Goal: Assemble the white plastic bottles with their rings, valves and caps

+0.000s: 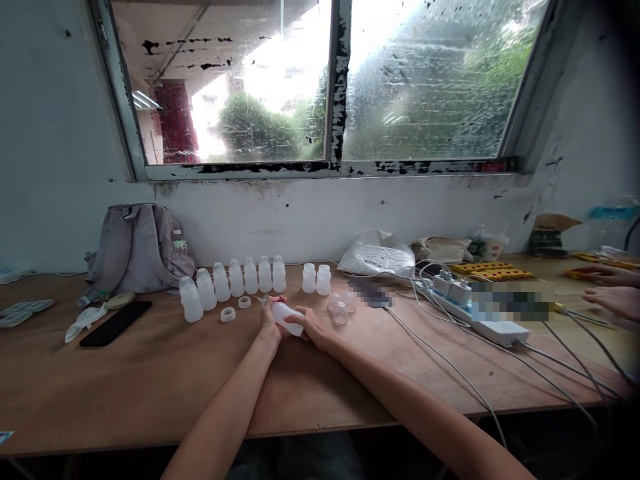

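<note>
A frosted white bottle (pixel 286 317) lies tilted between my two hands, above the middle of the table. My left hand (pixel 271 316) grips its upper end, where a small clear tip shows. Around its lower end the fingers of my right hand (pixel 309 327) are closed. Behind and to the left stands a row of several bottles with clear caps (pixel 235 277). Two white rings (pixel 228 314) lie in front of that row. Two uncapped bottles (pixel 316 279) stand behind my hands, and clear caps (pixel 341 312) lie to the right.
On the left are a grey backpack (pixel 137 250) and a black phone (pixel 116 324). A plastic bag (pixel 377 255), a white power strip (pixel 500 329) and loose cables occupy the right. Another person's hands (pixel 613 290) show at the far right, near yellow parts (pixel 493 271).
</note>
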`<state>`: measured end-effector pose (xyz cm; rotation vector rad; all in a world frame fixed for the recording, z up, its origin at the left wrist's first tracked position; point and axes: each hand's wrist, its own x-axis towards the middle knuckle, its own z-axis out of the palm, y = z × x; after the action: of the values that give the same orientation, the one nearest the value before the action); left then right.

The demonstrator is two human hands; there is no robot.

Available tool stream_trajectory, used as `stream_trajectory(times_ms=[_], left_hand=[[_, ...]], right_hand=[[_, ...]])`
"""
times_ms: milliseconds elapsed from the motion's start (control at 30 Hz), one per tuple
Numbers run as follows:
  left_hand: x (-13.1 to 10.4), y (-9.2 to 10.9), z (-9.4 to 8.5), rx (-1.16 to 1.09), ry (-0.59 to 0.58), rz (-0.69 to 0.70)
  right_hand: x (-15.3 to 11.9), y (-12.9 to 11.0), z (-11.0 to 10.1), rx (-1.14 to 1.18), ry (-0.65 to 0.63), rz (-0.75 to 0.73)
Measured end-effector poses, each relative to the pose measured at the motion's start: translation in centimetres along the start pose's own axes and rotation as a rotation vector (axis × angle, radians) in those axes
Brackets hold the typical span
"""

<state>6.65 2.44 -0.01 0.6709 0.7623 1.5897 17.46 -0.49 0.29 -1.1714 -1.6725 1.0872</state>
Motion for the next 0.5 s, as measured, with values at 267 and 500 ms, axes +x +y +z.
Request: stream_trajectory(times_ms=[267, 500], left_hand=[[-0.9, 0.9, 0.3, -0.009, -0.172, 0.025], [-1.2, -0.1, 0.9, 0.2, -0.207, 0.224]], right_hand=[[0.0, 0.0, -0.2, -0.029, -0.055, -0.078], [0.7, -2.3, -3.3, -0.419, 0.17, -0.157]])
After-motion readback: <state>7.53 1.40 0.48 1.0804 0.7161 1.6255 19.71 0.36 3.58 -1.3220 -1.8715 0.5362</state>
